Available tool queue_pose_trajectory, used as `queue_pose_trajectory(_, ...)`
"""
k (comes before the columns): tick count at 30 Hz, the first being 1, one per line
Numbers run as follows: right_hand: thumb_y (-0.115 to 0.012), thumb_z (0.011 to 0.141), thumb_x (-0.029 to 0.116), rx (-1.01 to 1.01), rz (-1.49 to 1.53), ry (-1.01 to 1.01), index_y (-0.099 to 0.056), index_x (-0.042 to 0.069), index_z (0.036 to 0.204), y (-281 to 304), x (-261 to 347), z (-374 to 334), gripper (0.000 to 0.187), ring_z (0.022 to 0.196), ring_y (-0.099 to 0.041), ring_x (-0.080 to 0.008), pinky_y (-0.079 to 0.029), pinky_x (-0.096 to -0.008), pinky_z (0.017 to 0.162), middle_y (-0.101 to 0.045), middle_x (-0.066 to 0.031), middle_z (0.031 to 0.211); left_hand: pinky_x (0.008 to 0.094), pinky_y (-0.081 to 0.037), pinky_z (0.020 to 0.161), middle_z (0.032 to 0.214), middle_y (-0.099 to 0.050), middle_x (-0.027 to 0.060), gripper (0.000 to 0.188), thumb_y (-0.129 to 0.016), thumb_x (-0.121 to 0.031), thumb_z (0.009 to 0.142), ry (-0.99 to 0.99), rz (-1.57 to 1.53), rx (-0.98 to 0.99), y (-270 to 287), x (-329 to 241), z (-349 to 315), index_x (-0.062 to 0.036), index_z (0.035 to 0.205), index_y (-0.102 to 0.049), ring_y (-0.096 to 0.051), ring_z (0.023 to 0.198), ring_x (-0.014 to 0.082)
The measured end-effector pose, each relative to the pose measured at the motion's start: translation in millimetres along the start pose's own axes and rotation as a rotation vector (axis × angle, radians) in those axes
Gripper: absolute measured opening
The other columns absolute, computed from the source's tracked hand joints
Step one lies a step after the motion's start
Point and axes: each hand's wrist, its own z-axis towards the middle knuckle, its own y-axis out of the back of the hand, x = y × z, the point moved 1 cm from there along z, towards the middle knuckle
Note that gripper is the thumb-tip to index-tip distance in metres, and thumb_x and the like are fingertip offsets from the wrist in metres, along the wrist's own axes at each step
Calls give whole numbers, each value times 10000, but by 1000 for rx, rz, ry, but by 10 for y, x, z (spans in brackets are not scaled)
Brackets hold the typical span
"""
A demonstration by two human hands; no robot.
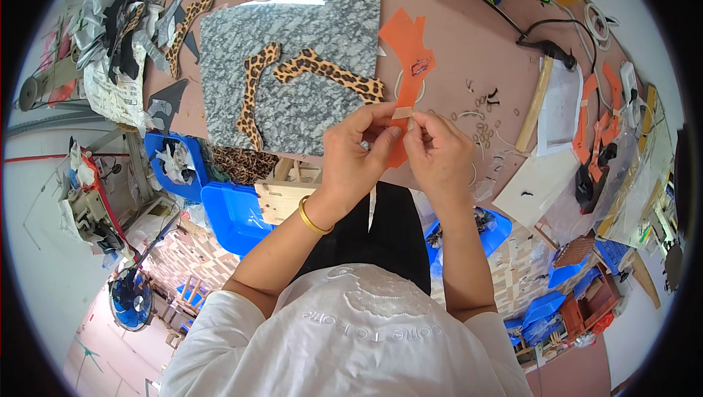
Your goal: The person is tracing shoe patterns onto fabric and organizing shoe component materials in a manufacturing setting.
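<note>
Head view, looking down over a pink worktable (469, 38), is showing a person in a white top working with both bare hands held up close together above the table's near edge. The left hand (356, 154), wearing a gold bangle (313, 218) at the wrist, is pinching a small beige strip of tape or fabric (402, 112) between thumb and fingertips. The right hand (438, 154) is meeting it from the other side, fingers curled and gripping the same strip, so the two hands are touching at the fingertips. A flat orange cut-out piece (398, 154) is hanging just behind the hands, partly hidden by them; which hand is gripping it cannot be told.

Beyond the hands, a grey speckled stone slab (293, 38) is lying on the table, bearing two leopard-print shaped pieces (329, 71) side by side. A second orange cut-out piece (410, 42) is resting just right of the slab. Small metal rings (483, 132) are lying scattered near the right hand. A wooden-handled hammer (538, 82) is lying further right. Blue plastic bins (234, 214) are sitting below the table at the left.
</note>
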Motion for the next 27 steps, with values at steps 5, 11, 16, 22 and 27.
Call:
queue_pose_trajectory(5, -646, 746, 7, -76, -44, 26, -622, -2, 873, 98, -231, -114, 130, 575, -628, -240, -500, -314, 513, -634, -121, 719, 237, -527, 731, 929, -681, 82, 286, -615, 81, 821, 31, -11, 49, -221, 120, -32, 42, 1105, -614, -641, 807, 109)
queue_pose_trajectory(11, -635, 794, -1, -46, 310, -183, -644, -10, 895, 274, -417, -218, 102, 559, -634, -176, -502, -261, 521, -633, -112, 713, 245, -524, 774, 987, -676, 104, 293, -607, 42, 850, 327, -412, 230, -269, 128, 24, 32, 1143, -597, -648, 843, 129)
queue_pose_trajectory(16, -620, 840, 30, 45, 545, -307, -650, -4, 917, 296, -511, -234, 90, 608, -645, -152, -505, -240, 543, -641, -91, 753, 235, -518, 681, 992, -668, 91, 334, -619, -59, 881, 561, -1019, 315, -391, 328, -76, 13, 1201, -556, -643, 815, 132)
queue_pose_trajectory(22, -663, 855, 152, 54, 279, -3, -632, 20, 869, 398, -430, -196, 137, 597, -629, -159, -491, -261, 533, -626, -71, 745, 185, -452, 617, 910, -628, 3, 294, -593, -62, 898, 401, -565, 375, -366, 218, -86, -4, 1186, -577, -570, 792, 55)
queue_pose_trajectory(27, -678, 844, 180, 167, 109, 69, -600, 33, 767, 467, -431, -155, 183, 522, -555, -187, -423, -301, 474, -555, -65, 659, 279, -458, 594, 737, -591, 70, 530, -723, -208, 814, 135, 3, 497, -384, 114, -197, 50, 1217, -497, -552, 647, 127)
